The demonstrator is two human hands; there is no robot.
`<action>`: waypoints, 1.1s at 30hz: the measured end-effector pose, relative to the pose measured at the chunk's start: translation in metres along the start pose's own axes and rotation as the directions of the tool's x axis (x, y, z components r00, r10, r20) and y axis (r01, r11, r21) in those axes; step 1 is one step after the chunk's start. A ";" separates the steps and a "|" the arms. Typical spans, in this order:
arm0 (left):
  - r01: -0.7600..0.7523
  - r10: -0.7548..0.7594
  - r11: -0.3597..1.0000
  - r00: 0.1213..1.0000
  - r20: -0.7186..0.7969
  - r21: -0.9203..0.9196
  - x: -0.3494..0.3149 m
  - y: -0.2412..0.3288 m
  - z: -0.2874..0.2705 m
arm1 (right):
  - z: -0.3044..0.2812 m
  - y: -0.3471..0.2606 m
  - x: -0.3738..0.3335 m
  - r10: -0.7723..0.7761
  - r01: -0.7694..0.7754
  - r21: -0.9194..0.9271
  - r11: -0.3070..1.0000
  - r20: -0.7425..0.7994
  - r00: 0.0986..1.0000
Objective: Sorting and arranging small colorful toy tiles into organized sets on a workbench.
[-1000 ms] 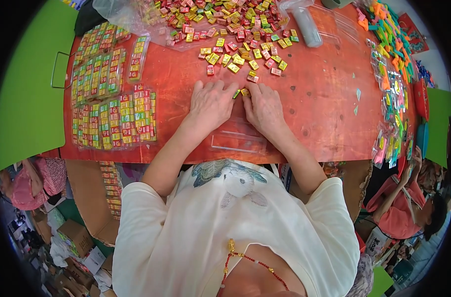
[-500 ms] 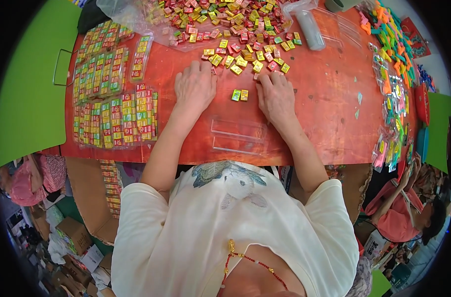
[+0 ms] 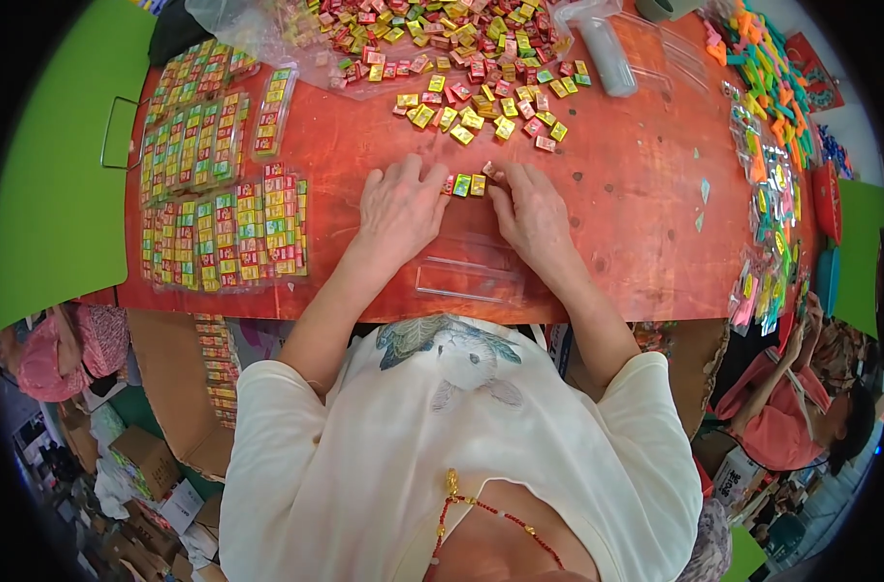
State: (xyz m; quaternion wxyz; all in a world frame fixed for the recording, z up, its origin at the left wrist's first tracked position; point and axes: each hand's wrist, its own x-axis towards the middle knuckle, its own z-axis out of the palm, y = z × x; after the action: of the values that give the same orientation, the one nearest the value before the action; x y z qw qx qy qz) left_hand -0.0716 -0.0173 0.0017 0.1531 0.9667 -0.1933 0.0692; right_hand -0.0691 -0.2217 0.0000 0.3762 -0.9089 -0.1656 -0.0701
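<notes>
A small green box (image 3: pixel 462 184) and a small yellow box (image 3: pixel 478 185) stand side by side on the red table in front of me. My left hand (image 3: pixel 400 209) has its fingertips on a small red box (image 3: pixel 449 184), which sits against the green one's left side. At the right, my right hand (image 3: pixel 529 209) pinches a small reddish box (image 3: pixel 488 169) between thumb and fingertips, just beyond the yellow box. Nearer my body lies a clear plastic tray (image 3: pixel 469 279). A loose heap of such small boxes (image 3: pixel 461 44) spreads across the far side of the table.
Filled clear packs of small boxes (image 3: pixel 224 228) lie in rows at the left, with one separate pack (image 3: pixel 274 112) beside them. A grey cylinder (image 3: pixel 609 58) rests at the far right of the heap. Colourful plastic pieces (image 3: pixel 767 78) and bagged ones (image 3: pixel 773 233) line the right edge.
Both hands have drawn back from the heap toward the two middle boxes. The left has brought a red box beside the green one; the right now holds a reddish box close by.
</notes>
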 end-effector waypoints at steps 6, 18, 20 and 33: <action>-0.007 0.007 1.000 0.999 0.034 0.008 0.001 0.003 0.001 | -0.003 0.005 0.003 -0.056 0.064 -0.249 0.966 0.040 0.998; 0.011 -0.010 0.998 1.000 0.013 -0.069 -0.003 0.005 -0.008 | -0.008 0.023 0.046 -0.303 0.318 -0.403 0.858 0.104 0.947; -0.038 0.035 0.997 0.998 -0.048 -0.064 -0.001 0.009 -0.004 | -0.011 0.036 0.030 -0.291 0.310 -0.401 0.862 0.108 0.950; -0.075 0.074 0.996 0.997 -0.026 -0.045 0.017 0.021 0.014 | -0.015 0.010 -0.004 0.104 -0.102 -0.044 0.994 0.037 0.994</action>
State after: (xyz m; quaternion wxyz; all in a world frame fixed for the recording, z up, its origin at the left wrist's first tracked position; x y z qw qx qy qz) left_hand -0.0635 -0.0464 -0.0030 0.1751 0.9541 -0.2288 0.0822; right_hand -0.0693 -0.2400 0.0029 0.3568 -0.9252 -0.1241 -0.0363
